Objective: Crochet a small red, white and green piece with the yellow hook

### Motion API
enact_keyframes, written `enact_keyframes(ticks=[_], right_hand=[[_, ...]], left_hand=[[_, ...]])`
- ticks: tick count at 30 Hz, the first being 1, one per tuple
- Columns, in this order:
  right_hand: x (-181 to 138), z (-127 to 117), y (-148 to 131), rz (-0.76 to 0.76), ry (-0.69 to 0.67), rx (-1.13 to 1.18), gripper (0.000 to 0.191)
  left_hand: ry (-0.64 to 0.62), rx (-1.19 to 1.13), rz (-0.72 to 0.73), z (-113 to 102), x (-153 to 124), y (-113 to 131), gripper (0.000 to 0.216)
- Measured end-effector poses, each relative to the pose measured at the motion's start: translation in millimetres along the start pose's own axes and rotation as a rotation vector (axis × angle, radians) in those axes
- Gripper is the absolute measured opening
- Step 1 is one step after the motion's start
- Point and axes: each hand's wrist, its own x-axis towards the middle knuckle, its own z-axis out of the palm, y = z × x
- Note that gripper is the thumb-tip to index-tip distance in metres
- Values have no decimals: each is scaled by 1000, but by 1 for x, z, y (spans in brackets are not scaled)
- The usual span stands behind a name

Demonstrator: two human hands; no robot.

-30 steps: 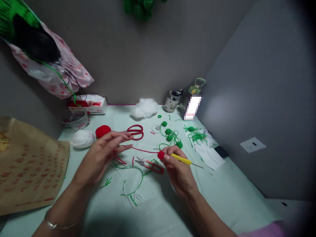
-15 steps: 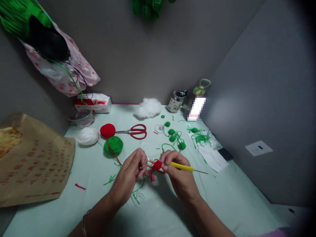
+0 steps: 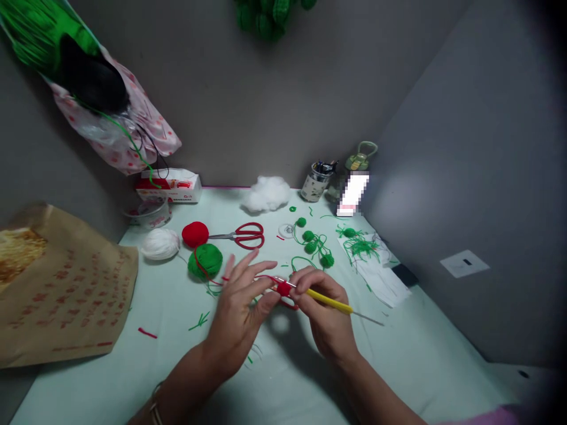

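My right hand is closed on a yellow-handled crochet hook, whose metal tail points right. At the hook's tip sits a small red crochet piece. My left hand meets it from the left, thumb and forefinger pinching the piece while the other fingers spread upward. A red yarn strand runs from the piece over my left fingers back to the red yarn ball. A green yarn ball lies just behind my left hand.
On the pale green table lie red scissors, a white yarn ball, white stuffing, small green crochet balls, green yarn scraps, a jar, a tissue box. A brown paper bag lies left. Grey walls enclose the corner.
My left hand came in from the left to the red piece, closed on it, then spread its outer fingers. The red strand now drapes over it. The view shifted slightly.
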Motion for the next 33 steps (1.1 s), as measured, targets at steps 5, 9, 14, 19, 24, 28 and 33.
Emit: enact_keyframes(ticks=[5, 9, 14, 19, 24, 28, 33], right_hand=[[-3, 2, -6, -84, -21, -231, 19], [-4, -1, -6, -50, -68, -242, 13], [0, -5, -1, 160, -28, -61, 9], [5, -5, -1, 370, -61, 238, 29], [2, -5, -1, 326, 15, 158, 26], [3, -10, 2, 192, 25, 22, 19], [1, -10, 0, -19, -105, -198, 13]], left_hand=[[70, -685, -490, 19, -1, 4, 37], [117, -862, -528, 20, -1, 9, 44], [116, -849, -512, 17, -2, 6, 51], [92, -785, -474, 15, -3, 3, 54], [109, -748, -441, 16, -2, 0, 58], [105, -746, -425, 18, -2, 0, 70], [138, -750, -425, 19, -4, 3, 73]])
